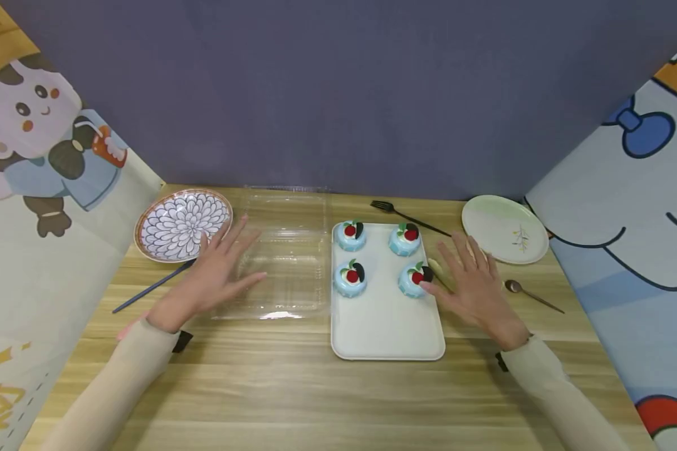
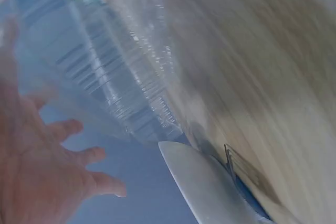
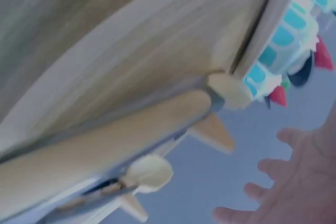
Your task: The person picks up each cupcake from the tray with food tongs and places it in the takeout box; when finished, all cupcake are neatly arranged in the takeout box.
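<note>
Hands, both released and holding nothing, extend from beige sleeves [image 1: 118, 388] over a wood-grain table [image 1: 271, 394]. In my head view, the left hand [image 1: 217, 275], fingers spread, is over the left side of a clear plastic container [image 1: 282, 285]; I cannot tell whether it touches.

Just right of the container lies a white rectangular tray [image 1: 387, 332]. Four light-blue cupcakes [image 1: 350, 283] stand at its far end, two rows of two, each topped with something red, green and dark. The right hand [image 1: 476, 294], fingers also straight, is beside the tray, its thumb near the front right cupcake; I cannot make out any contact. A gold utensil [image 1: 440, 274] is partly hidden there.

Beyond the left hand I see a petal-patterned bowl [image 1: 183, 224] with a blue utensil [image 1: 152, 288] near it. At far right are an oval plate [image 1: 493, 228], a black fork [image 1: 412, 219] and a dark spoon [image 1: 533, 295].
</note>
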`<state>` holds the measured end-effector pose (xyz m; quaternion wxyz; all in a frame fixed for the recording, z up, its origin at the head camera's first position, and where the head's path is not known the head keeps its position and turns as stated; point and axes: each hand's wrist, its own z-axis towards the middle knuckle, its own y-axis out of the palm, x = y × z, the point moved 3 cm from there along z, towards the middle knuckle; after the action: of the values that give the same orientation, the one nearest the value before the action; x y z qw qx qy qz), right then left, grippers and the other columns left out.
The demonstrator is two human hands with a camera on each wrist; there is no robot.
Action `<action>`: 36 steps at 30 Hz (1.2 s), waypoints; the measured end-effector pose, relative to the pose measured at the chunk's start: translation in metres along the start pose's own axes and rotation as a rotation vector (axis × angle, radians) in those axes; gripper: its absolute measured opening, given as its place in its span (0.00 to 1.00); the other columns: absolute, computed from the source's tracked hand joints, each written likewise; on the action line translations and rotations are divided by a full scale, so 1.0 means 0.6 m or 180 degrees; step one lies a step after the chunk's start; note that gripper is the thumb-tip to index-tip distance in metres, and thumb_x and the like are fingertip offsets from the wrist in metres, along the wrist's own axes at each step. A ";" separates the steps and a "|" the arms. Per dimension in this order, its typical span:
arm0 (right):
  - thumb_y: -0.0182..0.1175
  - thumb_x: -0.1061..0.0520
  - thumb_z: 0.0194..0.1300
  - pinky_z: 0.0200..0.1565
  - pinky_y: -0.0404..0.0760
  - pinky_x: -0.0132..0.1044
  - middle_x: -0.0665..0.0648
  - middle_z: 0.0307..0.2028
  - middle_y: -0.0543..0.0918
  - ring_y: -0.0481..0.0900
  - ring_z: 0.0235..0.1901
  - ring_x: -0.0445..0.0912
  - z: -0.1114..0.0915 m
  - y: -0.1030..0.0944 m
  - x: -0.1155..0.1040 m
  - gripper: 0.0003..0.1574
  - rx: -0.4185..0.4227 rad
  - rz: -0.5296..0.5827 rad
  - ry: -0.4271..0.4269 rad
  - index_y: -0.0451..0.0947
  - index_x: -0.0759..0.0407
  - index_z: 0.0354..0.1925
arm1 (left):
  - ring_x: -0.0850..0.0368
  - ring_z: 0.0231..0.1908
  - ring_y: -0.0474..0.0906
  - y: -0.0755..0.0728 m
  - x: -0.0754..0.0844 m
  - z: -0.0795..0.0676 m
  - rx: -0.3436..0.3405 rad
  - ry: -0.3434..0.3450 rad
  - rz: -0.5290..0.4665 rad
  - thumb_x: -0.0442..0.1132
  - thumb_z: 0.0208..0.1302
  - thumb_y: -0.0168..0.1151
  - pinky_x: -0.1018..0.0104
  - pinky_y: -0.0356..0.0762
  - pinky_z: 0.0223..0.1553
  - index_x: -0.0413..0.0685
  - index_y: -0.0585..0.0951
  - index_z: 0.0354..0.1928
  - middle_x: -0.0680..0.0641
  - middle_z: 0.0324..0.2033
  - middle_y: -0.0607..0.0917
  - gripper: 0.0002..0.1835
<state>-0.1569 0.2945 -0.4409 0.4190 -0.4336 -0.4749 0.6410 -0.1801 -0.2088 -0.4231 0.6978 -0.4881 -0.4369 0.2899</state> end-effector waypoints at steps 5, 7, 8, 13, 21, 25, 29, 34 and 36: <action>0.56 0.33 0.66 0.69 0.47 0.79 0.55 0.79 0.41 0.34 0.79 0.59 -0.018 -0.025 0.027 0.51 0.0114 0.0350 0.0179 0.45 0.39 0.78 | 0.34 0.73 0.53 -0.018 -0.018 -0.016 0.0320 -0.0156 -0.0397 0.54 0.69 0.59 0.29 0.52 0.73 0.58 0.52 0.78 0.41 0.77 0.54 0.41; 0.56 0.35 0.67 0.72 0.46 0.75 0.58 0.79 0.42 0.35 0.78 0.60 -0.028 -0.034 0.039 0.50 0.0108 0.0476 0.0266 0.46 0.43 0.78 | 0.35 0.66 0.65 -0.023 -0.025 -0.025 0.0473 -0.0244 -0.0588 0.50 0.71 0.57 0.34 0.70 0.65 0.54 0.54 0.77 0.37 0.71 0.65 0.37; 0.56 0.35 0.67 0.72 0.47 0.74 0.60 0.79 0.43 0.36 0.78 0.62 -0.034 -0.038 0.045 0.51 0.0081 0.0497 0.0316 0.45 0.45 0.78 | 0.36 0.62 0.70 -0.025 -0.028 -0.029 0.0545 -0.0303 -0.0689 0.48 0.72 0.55 0.37 0.75 0.60 0.52 0.56 0.76 0.35 0.67 0.69 0.35; 0.57 0.34 0.67 0.67 0.55 0.76 0.67 0.77 0.47 0.48 0.73 0.71 -0.064 -0.040 0.067 0.55 -0.0145 0.0704 0.0610 0.41 0.51 0.79 | 0.42 0.42 0.81 -0.031 -0.040 -0.048 0.0700 -0.0637 -0.1079 0.46 0.76 0.48 0.52 0.85 0.39 0.40 0.64 0.72 0.34 0.52 0.79 0.28; 0.59 0.30 0.63 0.58 0.65 0.77 0.81 0.66 0.61 0.59 0.64 0.76 -0.097 -0.031 0.074 0.62 -0.0273 0.0556 0.0970 0.48 0.68 0.75 | 0.53 0.26 0.82 -0.023 -0.046 -0.061 0.0228 -0.1156 -0.1894 0.47 0.77 0.46 0.63 0.87 0.27 0.36 0.63 0.71 0.30 0.52 0.78 0.29; 0.59 0.27 0.61 0.56 0.67 0.77 0.81 0.65 0.62 0.62 0.62 0.77 -0.098 -0.025 0.074 0.65 -0.0268 0.0472 0.1144 0.50 0.73 0.73 | 0.56 0.27 0.81 -0.017 -0.045 -0.065 0.0183 -0.1177 -0.2191 0.41 0.76 0.48 0.64 0.88 0.27 0.32 0.61 0.71 0.32 0.46 0.78 0.28; 0.60 0.25 0.58 0.43 0.77 0.69 0.80 0.54 0.71 0.72 0.52 0.73 -0.098 -0.020 0.075 0.64 -0.0197 0.0425 0.1305 0.60 0.77 0.65 | 0.60 0.30 0.80 -0.009 -0.043 -0.067 0.0184 -0.1214 -0.2401 0.35 0.74 0.49 0.64 0.88 0.27 0.31 0.60 0.71 0.34 0.44 0.78 0.27; 0.60 0.23 0.55 0.26 0.76 0.51 0.74 0.40 0.77 0.77 0.38 0.66 -0.098 -0.016 0.079 0.59 -0.0215 0.0448 0.1490 0.66 0.76 0.53 | 0.62 0.30 0.80 -0.002 -0.042 -0.070 0.0193 -0.1316 -0.2461 0.34 0.73 0.50 0.62 0.89 0.26 0.35 0.61 0.72 0.32 0.44 0.77 0.28; 0.60 0.22 0.55 0.26 0.76 0.50 0.74 0.41 0.76 0.77 0.38 0.66 -0.098 -0.015 0.080 0.60 -0.0254 0.0477 0.1512 0.65 0.76 0.55 | 0.63 0.29 0.79 -0.001 -0.043 -0.070 0.0183 -0.1346 -0.2469 0.34 0.74 0.50 0.63 0.89 0.26 0.36 0.61 0.72 0.32 0.45 0.76 0.27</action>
<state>-0.1126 0.3562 -0.4499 0.4527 -0.6223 -0.3545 0.5311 -0.1540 -0.2485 -0.4371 0.6635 -0.1983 -0.7126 0.1121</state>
